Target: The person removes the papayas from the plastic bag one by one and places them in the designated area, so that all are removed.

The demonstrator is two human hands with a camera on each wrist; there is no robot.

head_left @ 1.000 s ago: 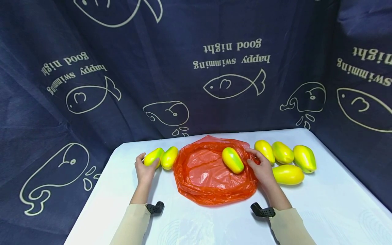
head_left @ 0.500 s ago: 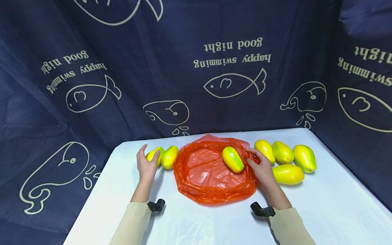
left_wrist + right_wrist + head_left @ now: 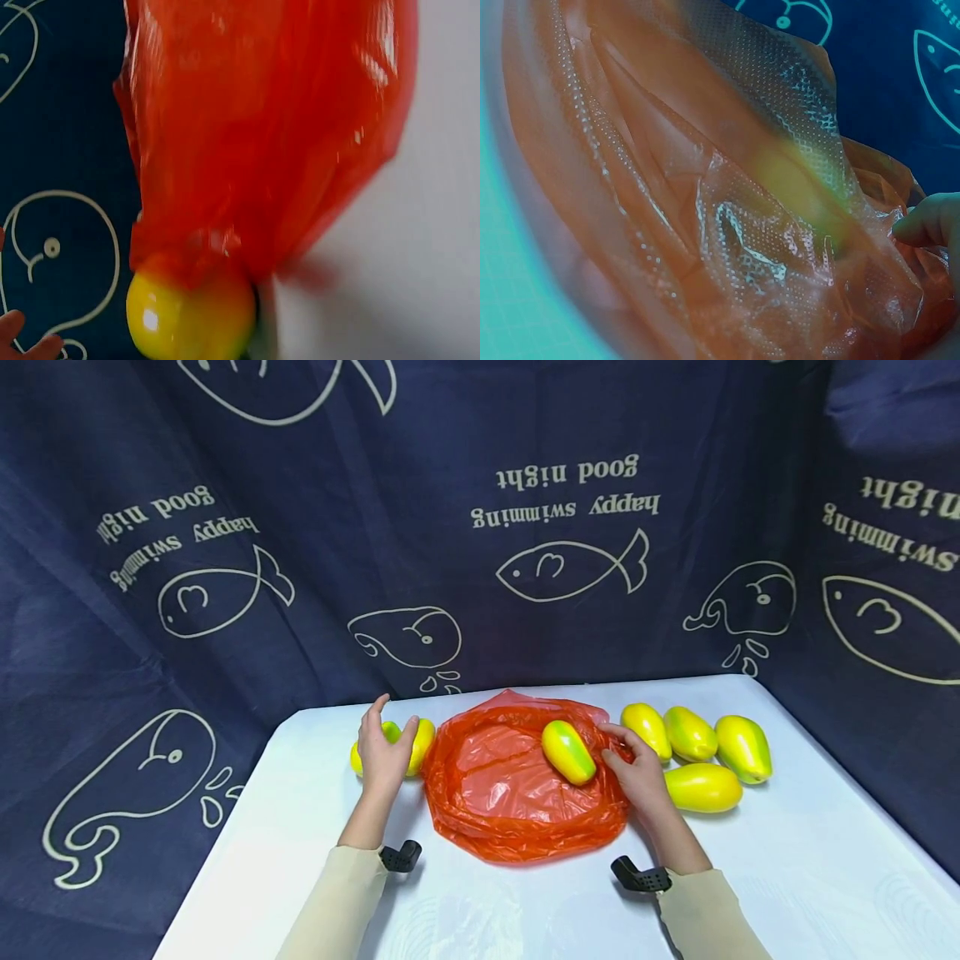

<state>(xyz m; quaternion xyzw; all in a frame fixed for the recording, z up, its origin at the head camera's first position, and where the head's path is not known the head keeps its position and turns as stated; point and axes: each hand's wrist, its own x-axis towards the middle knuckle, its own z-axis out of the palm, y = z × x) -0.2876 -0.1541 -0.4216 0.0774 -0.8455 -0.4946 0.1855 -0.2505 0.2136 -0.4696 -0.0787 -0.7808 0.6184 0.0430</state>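
A red plastic bag (image 3: 498, 839) lies spread with its mouth up in the middle, one yellow-green papaya (image 3: 568, 752) inside it at the right. My right hand (image 3: 641, 777) pinches the bag's right rim; in the right wrist view the thumb (image 3: 930, 219) presses on the crumpled film. On the left, my left hand (image 3: 384, 762) hovers with thumb and fingers spread and nothing in its grasp. It partly hides two papayas, an outer one (image 3: 356, 760) and one beside the bag (image 3: 424, 743). The left wrist view shows a papaya (image 3: 187, 311) close to the bag.
Several papayas lie right of the bag: one lengthwise (image 3: 703, 787) near the right forearm, others behind it, the outermost (image 3: 742, 748) toward the right. The white table (image 3: 247, 860) ends at a dark blue curtain (image 3: 420, 527) with fish drawings.
My left hand has let go of the outer left papaya, moved right and now overlaps both left papayas. My right hand and the bag have stayed put.
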